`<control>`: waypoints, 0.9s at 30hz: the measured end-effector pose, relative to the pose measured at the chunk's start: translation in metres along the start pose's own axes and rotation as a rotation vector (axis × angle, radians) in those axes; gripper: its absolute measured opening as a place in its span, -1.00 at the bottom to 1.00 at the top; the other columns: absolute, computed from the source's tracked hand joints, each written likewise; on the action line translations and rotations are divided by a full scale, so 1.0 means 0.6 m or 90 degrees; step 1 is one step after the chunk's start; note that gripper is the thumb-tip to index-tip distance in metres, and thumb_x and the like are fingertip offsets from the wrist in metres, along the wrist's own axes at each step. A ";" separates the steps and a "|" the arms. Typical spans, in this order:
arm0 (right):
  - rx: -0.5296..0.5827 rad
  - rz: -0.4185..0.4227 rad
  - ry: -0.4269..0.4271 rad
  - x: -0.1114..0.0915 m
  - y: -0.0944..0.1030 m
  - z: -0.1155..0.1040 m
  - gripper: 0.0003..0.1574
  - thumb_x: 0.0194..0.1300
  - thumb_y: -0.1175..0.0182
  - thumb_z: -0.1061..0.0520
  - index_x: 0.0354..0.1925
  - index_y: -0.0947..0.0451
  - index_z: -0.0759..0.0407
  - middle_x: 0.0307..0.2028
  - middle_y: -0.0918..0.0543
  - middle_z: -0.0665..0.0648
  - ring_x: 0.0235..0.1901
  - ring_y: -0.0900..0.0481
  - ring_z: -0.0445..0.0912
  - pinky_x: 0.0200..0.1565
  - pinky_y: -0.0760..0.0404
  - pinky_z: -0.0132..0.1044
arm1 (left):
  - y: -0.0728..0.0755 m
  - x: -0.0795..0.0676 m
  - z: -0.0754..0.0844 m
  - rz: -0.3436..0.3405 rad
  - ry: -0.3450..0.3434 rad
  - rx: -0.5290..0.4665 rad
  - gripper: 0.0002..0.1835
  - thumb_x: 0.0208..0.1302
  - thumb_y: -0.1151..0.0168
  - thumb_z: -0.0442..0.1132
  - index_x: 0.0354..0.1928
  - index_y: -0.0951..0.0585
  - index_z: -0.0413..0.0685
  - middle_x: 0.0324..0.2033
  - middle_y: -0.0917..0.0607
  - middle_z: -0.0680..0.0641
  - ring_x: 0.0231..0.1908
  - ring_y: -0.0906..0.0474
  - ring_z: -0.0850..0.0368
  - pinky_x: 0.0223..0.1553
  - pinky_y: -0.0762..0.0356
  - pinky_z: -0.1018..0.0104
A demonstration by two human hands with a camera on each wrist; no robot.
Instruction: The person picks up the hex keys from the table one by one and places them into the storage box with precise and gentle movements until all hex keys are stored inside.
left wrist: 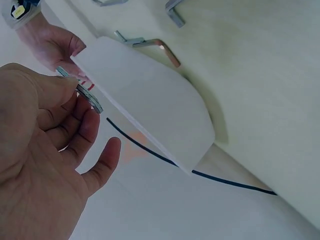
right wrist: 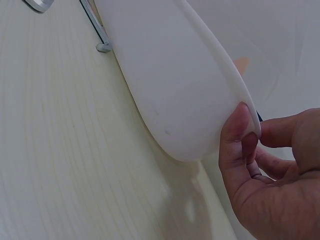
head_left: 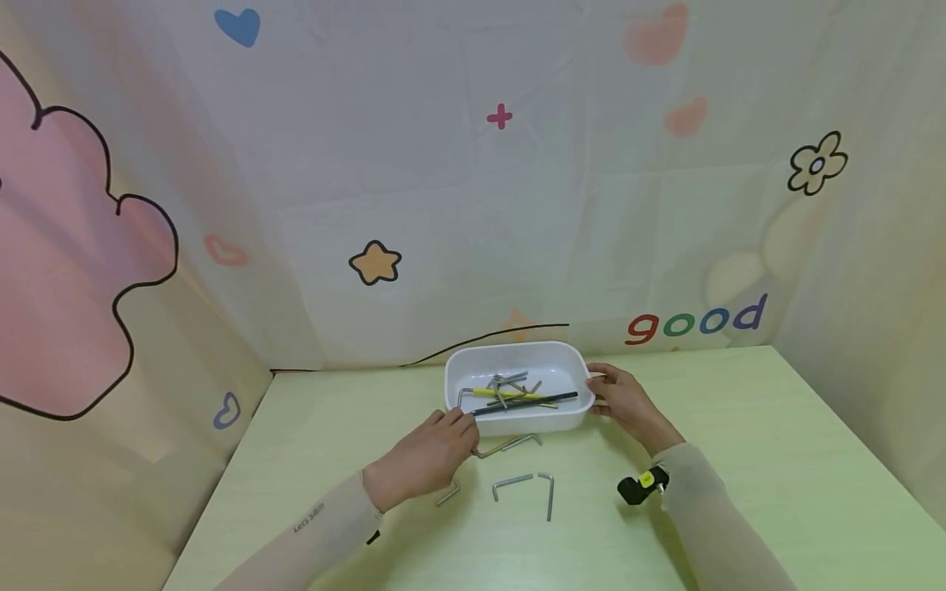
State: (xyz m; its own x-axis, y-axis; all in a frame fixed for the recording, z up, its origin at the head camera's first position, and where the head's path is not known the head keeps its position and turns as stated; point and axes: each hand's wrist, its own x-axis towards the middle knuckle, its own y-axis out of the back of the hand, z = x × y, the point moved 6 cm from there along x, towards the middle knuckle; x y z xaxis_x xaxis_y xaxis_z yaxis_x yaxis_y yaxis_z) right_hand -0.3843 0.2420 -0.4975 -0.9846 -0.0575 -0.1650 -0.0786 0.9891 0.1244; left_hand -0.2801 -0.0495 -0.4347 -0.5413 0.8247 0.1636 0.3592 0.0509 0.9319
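My left hand (head_left: 436,451) is at the front left corner of a white plastic tray (head_left: 528,423). Thumb and fingers pinch a grey metal hex key (left wrist: 89,97), seen beyond the thumb in the left wrist view; part of it is hidden by the hand. With the tray's right end between thumb and fingers, my right hand (head_left: 624,402) grips its rim (right wrist: 245,95). Inside the tray lie several hex keys, among them a long black hex key (head_left: 528,403) and a yellow one (head_left: 484,392), crossing in a loose pile.
On the pale green tabletop (head_left: 332,427), in front of the tray, lie more L-shaped hex keys, including one (head_left: 512,480), another (head_left: 550,497) and one by my left wrist (head_left: 447,494). A printed curtain (head_left: 458,205) hangs close behind the tray.
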 end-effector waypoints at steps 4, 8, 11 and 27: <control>-0.004 0.003 -0.007 0.000 -0.001 0.000 -0.44 0.51 0.04 0.20 0.40 -0.20 0.27 0.03 -0.46 0.27 -0.13 -0.53 -0.02 -0.19 -0.66 -0.34 | 0.006 0.006 -0.005 0.003 -0.003 0.010 -0.92 0.37 -0.21 -0.20 -0.15 -0.54 0.04 -0.15 -0.57 0.07 -0.14 -0.40 0.16 -0.16 -0.42 0.35; -0.003 0.007 -0.008 -0.001 -0.001 -0.001 -0.44 0.51 0.04 0.20 0.40 -0.20 0.27 0.04 -0.45 0.28 -0.13 -0.53 -0.01 -0.20 -0.66 -0.35 | 0.017 0.014 -0.010 0.009 -0.011 0.028 -0.92 0.36 -0.20 -0.22 -0.16 -0.54 0.04 -0.15 -0.57 0.07 -0.13 -0.41 0.15 -0.16 -0.44 0.34; -0.005 0.009 -0.007 -0.002 -0.001 -0.002 -0.45 0.51 0.04 0.21 0.40 -0.21 0.27 0.03 -0.45 0.27 -0.14 -0.52 -0.02 -0.20 -0.66 -0.35 | 0.028 0.020 -0.015 0.012 -0.012 0.037 -0.92 0.37 -0.19 -0.22 -0.14 -0.54 0.03 -0.14 -0.57 0.06 -0.13 -0.42 0.15 -0.16 -0.45 0.33; -0.003 0.009 -0.015 -0.001 0.001 -0.002 -0.45 0.51 0.04 0.21 0.40 -0.21 0.25 0.02 -0.46 0.25 -0.16 -0.52 -0.04 -0.21 -0.66 -0.35 | 0.087 0.068 -0.039 0.042 -0.007 0.051 -0.91 0.45 -0.08 -0.27 -0.09 -0.53 -0.04 -0.10 -0.58 0.01 -0.13 -0.42 0.10 -0.07 -0.50 0.27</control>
State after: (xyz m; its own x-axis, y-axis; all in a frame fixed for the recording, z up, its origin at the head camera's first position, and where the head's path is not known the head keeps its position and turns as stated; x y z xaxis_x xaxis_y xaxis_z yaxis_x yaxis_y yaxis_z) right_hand -0.3838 0.2425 -0.4959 -0.9817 -0.0396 -0.1860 -0.0649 0.9892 0.1317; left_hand -0.3014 -0.0261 -0.3719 -0.5062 0.8341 0.2193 0.4535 0.0411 0.8903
